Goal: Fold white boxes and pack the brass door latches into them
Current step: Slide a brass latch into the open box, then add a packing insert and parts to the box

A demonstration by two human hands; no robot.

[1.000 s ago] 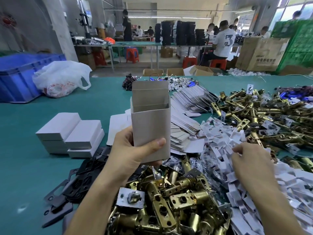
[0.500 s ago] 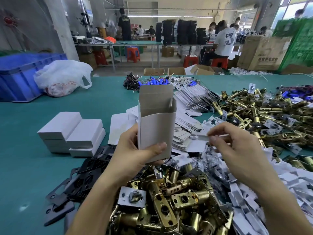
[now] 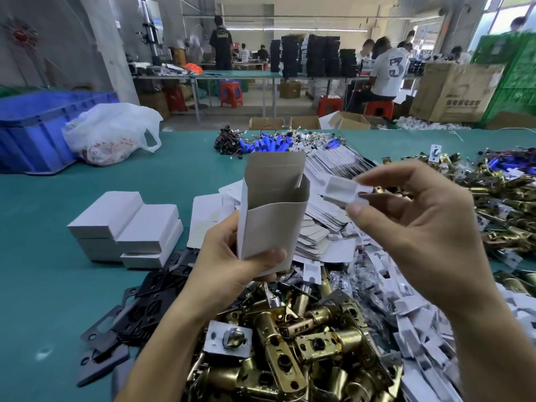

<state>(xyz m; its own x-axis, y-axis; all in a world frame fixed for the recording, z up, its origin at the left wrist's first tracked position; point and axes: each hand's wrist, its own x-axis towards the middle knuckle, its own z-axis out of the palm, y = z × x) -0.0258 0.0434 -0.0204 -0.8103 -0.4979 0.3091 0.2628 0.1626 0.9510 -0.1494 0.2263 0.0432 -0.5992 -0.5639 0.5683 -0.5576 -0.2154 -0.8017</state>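
Right hand (image 3: 420, 233) has risen from the pile (image 3: 406, 314), grip pinching one white insert (image 3: 343, 191) beside the one open box (image 3: 272, 227) (upright, flap up), gripped by left hand (image 3: 229, 271) above heaped brass latches (image 3: 304, 329); four closed boxes (image 3: 145, 224) at left.

Busy factory hall: grey concrete pillar (image 3: 108, 53) left, long teal-topped workbench (image 3: 243, 73), red plastic stools (image 3: 231, 93), bright window (image 3: 499, 13) right.

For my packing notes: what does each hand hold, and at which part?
The left hand grips the open box at its bottom end; the right hand pinches a small white insert at its right end.
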